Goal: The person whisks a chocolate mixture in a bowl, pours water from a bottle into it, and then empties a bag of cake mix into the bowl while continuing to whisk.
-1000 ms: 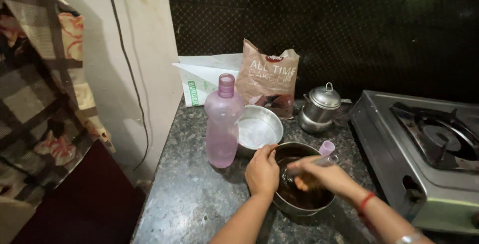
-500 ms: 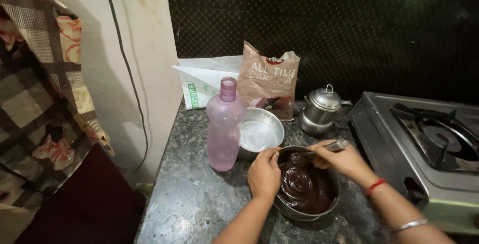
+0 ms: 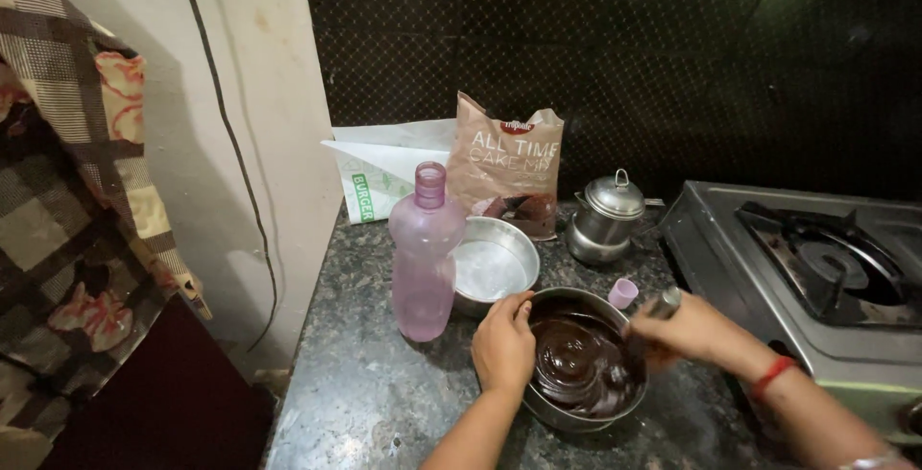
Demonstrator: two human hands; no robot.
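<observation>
Centrally, a steel mixing bowl (image 3: 583, 412) holding dark brown batter (image 3: 576, 364) sits on the dark speckled worktop (image 3: 384, 393). The left hand (image 3: 503, 345) grips the bowl's rim at about nine o'clock, fingers curled over the edge. The right hand (image 3: 684, 328), at about three o'clock, is closed around a metal-handled utensil (image 3: 663, 304) whose working end is hidden in the batter.

Judged from this view, the bowl stands close to the worktop's near edge; a hard stroke, or a slackened left grip, could tip it or throw batter over the rim.

Outward from the bowl: a small pink cap (image 3: 623, 292) lies at one o'clock, just beside the right hand. An empty round steel pan (image 3: 492, 264) stands at eleven o'clock, with a tall, uncapped pink plastic bottle (image 3: 424, 254) at ten o'clock, near enough to the left forearm to be knocked over. Farther back at twelve o'clock are a brown mix packet (image 3: 507, 163), a white paper bag (image 3: 379, 168) and a lidded steel pot (image 3: 605, 216). A gas stove (image 3: 816, 268) stands at three o'clock, confining the right elbow.
</observation>
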